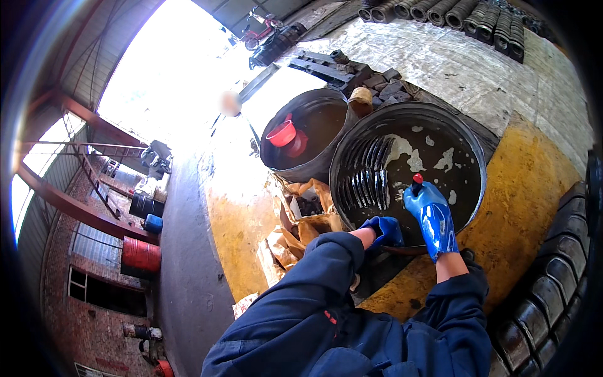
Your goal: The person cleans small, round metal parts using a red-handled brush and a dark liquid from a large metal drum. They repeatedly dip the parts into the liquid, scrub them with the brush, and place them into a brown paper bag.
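Observation:
Both my hands wear shiny blue gloves and are over a large round metal drum [475, 200] of dark, murky liquid with patches of pale foam. My right hand [429, 210] is closed round a handle whose red end [418, 179] sticks up past the thumb; the rest of that tool is hidden. My left hand [383, 231] reaches down inside the drum's near left edge, with its fingers out of sight. Several glossy black ribbed, curved parts [367, 179] stand in a row in the liquid, at the drum's left side.
A second drum [292, 171] of brownish liquid adjoins on the left, a red plastic scoop [281, 133] inside. Opened brown paper sacks [282, 248] lie beside it. Dark blocks [394, 91] are piled behind. Stacked black tyre-like parts [553, 276] line the right. Another person stands at far left.

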The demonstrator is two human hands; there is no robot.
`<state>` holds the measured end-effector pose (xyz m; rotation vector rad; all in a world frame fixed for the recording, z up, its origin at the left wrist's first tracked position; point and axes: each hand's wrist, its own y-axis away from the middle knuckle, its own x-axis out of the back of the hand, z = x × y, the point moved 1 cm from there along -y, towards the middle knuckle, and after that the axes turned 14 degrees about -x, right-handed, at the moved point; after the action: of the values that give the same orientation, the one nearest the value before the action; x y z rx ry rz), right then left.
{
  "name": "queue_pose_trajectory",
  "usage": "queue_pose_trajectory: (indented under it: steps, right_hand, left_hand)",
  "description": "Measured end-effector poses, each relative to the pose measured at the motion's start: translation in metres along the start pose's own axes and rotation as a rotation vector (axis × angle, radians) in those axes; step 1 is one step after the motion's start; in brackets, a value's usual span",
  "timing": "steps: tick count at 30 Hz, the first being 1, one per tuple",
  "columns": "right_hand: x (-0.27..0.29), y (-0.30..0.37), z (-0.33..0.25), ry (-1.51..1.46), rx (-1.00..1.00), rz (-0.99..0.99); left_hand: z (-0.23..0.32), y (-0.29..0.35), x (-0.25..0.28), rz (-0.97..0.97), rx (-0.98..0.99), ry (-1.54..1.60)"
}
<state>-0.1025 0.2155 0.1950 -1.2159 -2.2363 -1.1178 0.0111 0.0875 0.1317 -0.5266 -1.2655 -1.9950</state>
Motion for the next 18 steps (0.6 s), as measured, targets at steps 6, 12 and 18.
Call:
queue_pose_trajectory:
  steps: [6, 12, 18]
  right_hand:
    - [0.001, -0.003, 0.000, 0.009, -0.005, 0.000]
    - [0.006, 0.006, -0.005, -0.018, -0.012, 0.032]
    - [0.000, 0.004, -0.009, -0.009, 0.005, 0.019]
  left_hand:
    - [-0.016, 0.019, -0.004, 0.175, 0.073, 0.418]
    - [0.003, 0.035, 0.019, 0.120, 0.078, 0.326]
    - [-0.047, 0.010, -0.017, 0.114, 0.071, 0.596]
